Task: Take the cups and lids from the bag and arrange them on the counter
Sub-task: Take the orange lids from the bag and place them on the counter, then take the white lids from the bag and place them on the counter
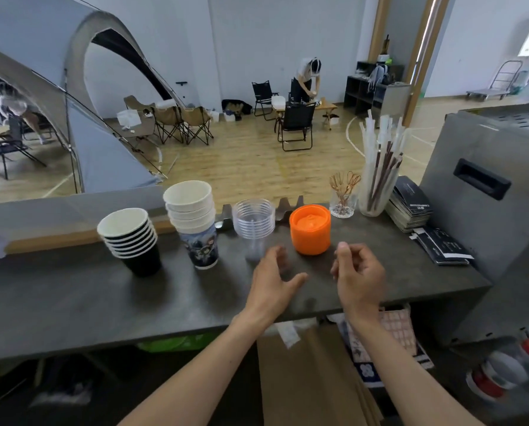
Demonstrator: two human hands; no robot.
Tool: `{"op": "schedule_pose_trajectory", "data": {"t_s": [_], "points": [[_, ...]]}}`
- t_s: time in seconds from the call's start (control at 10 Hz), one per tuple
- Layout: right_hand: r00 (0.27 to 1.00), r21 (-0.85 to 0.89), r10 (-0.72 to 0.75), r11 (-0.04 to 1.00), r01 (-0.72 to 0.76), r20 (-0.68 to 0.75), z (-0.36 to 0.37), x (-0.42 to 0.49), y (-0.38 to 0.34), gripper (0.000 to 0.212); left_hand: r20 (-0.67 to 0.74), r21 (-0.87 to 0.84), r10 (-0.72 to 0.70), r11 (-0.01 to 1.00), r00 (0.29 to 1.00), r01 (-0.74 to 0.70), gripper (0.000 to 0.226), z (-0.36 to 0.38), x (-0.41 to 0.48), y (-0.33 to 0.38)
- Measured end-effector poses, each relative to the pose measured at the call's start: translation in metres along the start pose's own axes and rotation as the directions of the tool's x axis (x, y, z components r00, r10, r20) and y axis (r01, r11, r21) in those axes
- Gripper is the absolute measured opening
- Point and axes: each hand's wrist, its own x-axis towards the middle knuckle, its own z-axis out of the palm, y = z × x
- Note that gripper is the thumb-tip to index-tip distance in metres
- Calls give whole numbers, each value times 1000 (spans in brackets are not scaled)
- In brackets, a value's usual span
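Two bare arms reach out over the grey counter (pixel 72 302). Both hands are empty and hang a little above it, near each other but not touching.

The left hand (pixel 272 281) is open. Its fingers are spread and bent a bit, and the thumb sticks out to the right. The fingertips are just in front of the clear cups (pixel 253 226).

The right hand (pixel 360 272) is loosely curled, with the thumb up and the fingers bent in toward the palm. It holds nothing. It sits just in front of the orange lids (pixel 310 230), a bit to their right.

Four stacks stand in a row on the counter. From left to right they are the black cups (pixel 131 238), the white cups (pixel 194 219) with a picture on the bottom one, the clear cups, and the orange lids. The stacks stand apart from each other.

A brown bag (pixel 306 373) sits below the counter edge, between the two arms. Farther right on the counter are a jar of straws (pixel 378 176) and a small glass (pixel 343 201) of picks.
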Motion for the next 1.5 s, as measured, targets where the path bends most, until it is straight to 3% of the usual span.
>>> {"op": "schedule_pose_trajectory", "data": {"t_s": [0.1,0.2,0.3,0.4,0.6,0.8,0.9,1.0,1.1,1.2,1.3,1.4,1.5], "points": [[985,-18,-57,998,60,162,36,-45,-28,31,-57,18,74,997,996,-73,33,-54,-40,-7],[949,-7,-104,994,111,299,85,-103,-58,29,-167,87,122,990,978,-108,14,-131,-91,-33],[898,56,-133,991,120,420,142,-178,-85,30,-272,165,78,986,959,-34,14,-220,-150,-76],[800,86,-156,988,131,579,205,-271,-110,29,-358,255,-30,958,933,129,20,-305,-217,-130],[462,138,-212,972,189,861,309,-428,-138,24,-488,237,-277,870,828,432,16,-424,-337,-235],[178,87,-149,945,315,973,411,-505,-116,7,-586,51,-455,806,671,590,33,-488,-376,-327],[58,68,-105,894,443,993,470,-521,-83,19,-583,19,-512,767,630,642,40,-510,-365,-378],[-58,-21,58,865,502,997,525,-532,-44,30,-569,-22,-586,712,577,702,46,-527,-343,-436],[-142,-80,183,841,536,973,569,-544,-12,38,-528,-41,-625,695,575,718,37,-536,-326,-485],[-142,-61,162,841,538,977,608,-554,12,57,-519,-118,-642,708,564,697,40,-540,-313,-516],[-103,-16,74,881,472,992,646,-562,31,91,-535,-225,-658,716,530,661,66,-545,-296,-558],[-86,21,16,912,409,996,684,-566,37,107,-555,-241,-638,738,534,631,96,-550,-275,-600],[-173,48,28,907,419,984,717,-574,45,111,-607,-210,-610,741,508,638,114,-554,-261,-660]]}}
